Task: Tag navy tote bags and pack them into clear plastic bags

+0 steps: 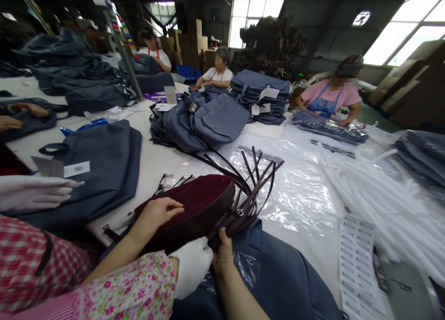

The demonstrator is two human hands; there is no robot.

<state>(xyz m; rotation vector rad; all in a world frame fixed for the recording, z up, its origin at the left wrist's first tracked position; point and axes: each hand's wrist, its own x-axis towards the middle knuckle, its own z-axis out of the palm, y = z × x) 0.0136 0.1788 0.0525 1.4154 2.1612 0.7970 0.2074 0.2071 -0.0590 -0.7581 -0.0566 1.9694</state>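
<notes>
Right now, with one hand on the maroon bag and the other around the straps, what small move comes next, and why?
Probably gather the straps tighter in the right hand: their far ends fan out loose over the plastic sheet, while the left hand lies flat on the maroon bag, steadying it.

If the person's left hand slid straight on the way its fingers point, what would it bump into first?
The left hand rests on the dark red bag, fingers pointing right across its top. Going straight on, it would probably first meet the bundle of dark straps fanned out beyond the bag, though depth is hard to judge.
</notes>
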